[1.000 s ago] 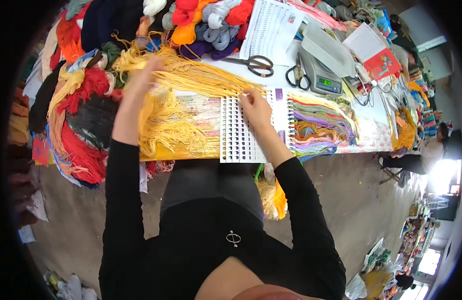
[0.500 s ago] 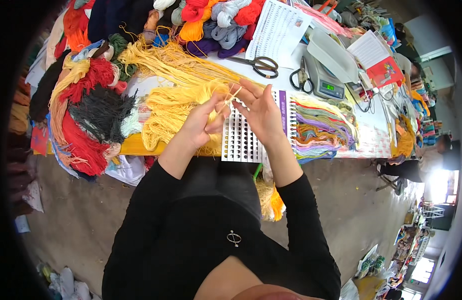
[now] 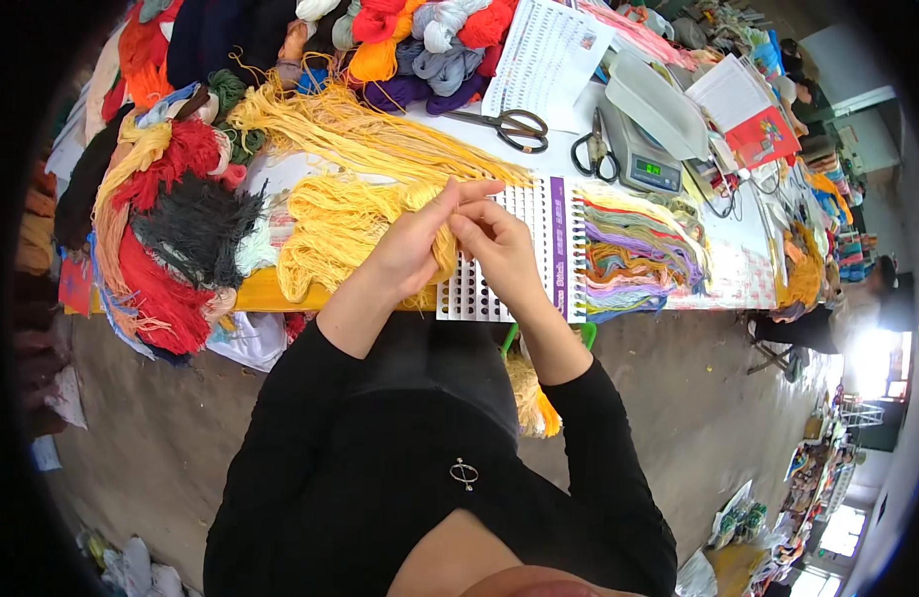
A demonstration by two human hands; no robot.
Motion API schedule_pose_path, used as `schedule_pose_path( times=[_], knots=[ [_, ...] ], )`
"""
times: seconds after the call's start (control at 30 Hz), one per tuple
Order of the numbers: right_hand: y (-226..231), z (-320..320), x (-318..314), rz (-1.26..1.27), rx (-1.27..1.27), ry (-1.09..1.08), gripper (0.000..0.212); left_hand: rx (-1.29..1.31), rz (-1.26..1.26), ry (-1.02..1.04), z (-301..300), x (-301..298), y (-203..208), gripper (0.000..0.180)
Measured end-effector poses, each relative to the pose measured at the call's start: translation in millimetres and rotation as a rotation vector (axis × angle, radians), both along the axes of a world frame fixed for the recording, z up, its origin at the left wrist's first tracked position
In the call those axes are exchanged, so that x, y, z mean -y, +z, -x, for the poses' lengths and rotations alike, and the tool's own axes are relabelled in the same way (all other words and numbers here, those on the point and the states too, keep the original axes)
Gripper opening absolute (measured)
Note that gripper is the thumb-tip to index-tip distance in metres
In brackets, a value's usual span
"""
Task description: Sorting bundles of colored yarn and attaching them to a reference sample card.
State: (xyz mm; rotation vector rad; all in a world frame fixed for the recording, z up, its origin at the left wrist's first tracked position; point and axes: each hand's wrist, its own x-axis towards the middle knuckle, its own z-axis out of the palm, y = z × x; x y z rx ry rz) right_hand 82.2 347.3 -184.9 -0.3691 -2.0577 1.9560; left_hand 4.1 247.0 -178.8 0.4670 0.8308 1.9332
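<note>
Several strands of a yellow thread skein run up to my left hand, which grips a bunch of them with its fingers pointing to the right. My right hand meets it, thumb and index finger pinched together at the left fingers; a strand between them is too fine to make out. Under the right hand lies a white card with rows of punched holes and a purple printed band. Many-coloured threads are looped along its right edge. Farther back, loose golden-yellow threads stretch across the table.
Black-handled scissors and a second pair lie behind the card. A digital scale with a clear tray, a printed sheet and a red booklet stand farther right. Heaped coloured yarn covers the left side.
My right hand has turned from spread fingers to a pinch beside the left hand. The left fingers have closed round the yellow strands and the hands have come together.
</note>
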Motion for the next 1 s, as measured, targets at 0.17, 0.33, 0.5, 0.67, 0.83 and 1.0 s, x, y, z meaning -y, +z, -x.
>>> schedule_pose_path(
  times=[0.17, 0.33, 0.5, 0.67, 0.83, 1.0],
  knots=[
    [5, -9, -3, 0.072, -0.033, -0.039, 0.014, 0.099, -0.039, -0.021, 2, 0, -3, 0.047],
    [9, -17, -7, 0.306, -0.075, -0.03, 0.015, 0.221, -0.132, -0.07, 6, 1, 0, 0.047],
    [12, -22, -11, 0.505, -0.111, 0.024, 0.016, 0.261, -0.083, -0.014, 11, 8, 5, 0.047],
    [15, -21, -9, 0.49, -0.019, 0.036, 0.017, 0.046, -0.049, -0.001, 11, 10, 7, 0.047],
    [10, -23, -10, 0.237, 0.044, 0.111, 0.015, -0.05, -0.038, 0.021, 7, 9, 12, 0.048],
    [9, -21, -7, 0.182, -0.069, 0.049, 0.015, -0.022, -0.019, 0.008, 7, 10, 11, 0.047]
  ],
)
